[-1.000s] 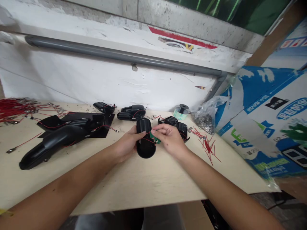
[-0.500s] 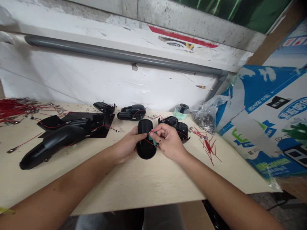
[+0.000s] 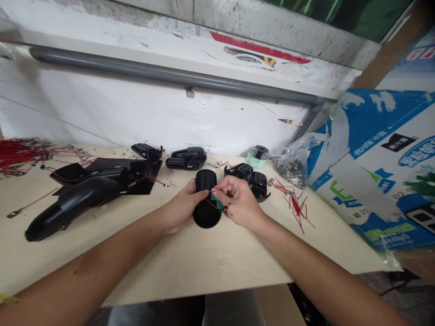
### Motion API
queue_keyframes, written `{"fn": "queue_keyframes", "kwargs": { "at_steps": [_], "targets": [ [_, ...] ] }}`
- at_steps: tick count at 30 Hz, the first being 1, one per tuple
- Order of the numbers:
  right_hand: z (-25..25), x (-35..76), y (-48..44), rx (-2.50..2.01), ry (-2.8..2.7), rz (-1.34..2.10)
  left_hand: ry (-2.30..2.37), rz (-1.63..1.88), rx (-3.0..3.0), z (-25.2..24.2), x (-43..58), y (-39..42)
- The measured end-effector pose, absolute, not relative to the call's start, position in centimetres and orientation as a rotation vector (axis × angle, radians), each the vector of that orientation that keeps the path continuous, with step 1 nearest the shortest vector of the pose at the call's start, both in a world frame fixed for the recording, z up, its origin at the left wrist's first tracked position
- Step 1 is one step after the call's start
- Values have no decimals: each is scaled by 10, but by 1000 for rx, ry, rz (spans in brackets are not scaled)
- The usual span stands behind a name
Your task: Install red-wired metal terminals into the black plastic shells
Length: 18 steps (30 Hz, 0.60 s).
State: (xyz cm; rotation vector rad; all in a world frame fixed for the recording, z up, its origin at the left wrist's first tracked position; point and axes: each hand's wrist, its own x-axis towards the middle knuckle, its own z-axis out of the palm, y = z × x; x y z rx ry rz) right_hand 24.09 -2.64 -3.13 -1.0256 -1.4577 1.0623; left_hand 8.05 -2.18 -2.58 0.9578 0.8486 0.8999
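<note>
In front of me my left hand (image 3: pixel 185 202) is closed around the left side of a black plastic housing (image 3: pixel 207 217), its thumb lying over the edge. The housing has a ribbed upper part and a rounded, hollow lower end. My right hand (image 3: pixel 239 201) is at the housing's right side, thumb and forefinger pinched on a thin red wire (image 3: pixel 215 190). A flat green piece (image 3: pixel 219 202) shows beside the right fingertips; whether they touch it too, I cannot tell. The wire loops across the hollow, and part of it is hidden by the fingers.
More black housings with red wires lie at left (image 3: pixel 84 199), at the back (image 3: pixel 186 158) and right (image 3: pixel 257 183). Red wires (image 3: pixel 297 206) lie loose at right, beside a bag of metal parts (image 3: pixel 292 165) and a tape roll (image 3: pixel 257 158). A blue-white carton (image 3: pixel 374 181) borders the table.
Both hands stay at the housing with nearly the same grip. The right fingers have shifted slightly, and the view has moved a little.
</note>
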Motion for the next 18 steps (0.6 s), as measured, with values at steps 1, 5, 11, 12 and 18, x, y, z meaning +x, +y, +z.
{"fn": "queue_keyframes", "kwargs": {
  "at_steps": [1,5,11,12,18],
  "targets": [
    [-31,241,-26,-1026,-1454,1071,855,901,965,-26,81,-22],
    [-34,240,-27,-1026,-1430,1117,868,912,996,-28,80,-22],
    [-37,241,-23,-1000,-1350,1164,805,909,879,-26,81,-18],
    [-37,242,-21,-995,-1338,1166,791,927,850,-24,80,-17],
    [-32,246,-17,-942,-1208,1190,643,1030,597,-10,69,-8]
  ]
}}
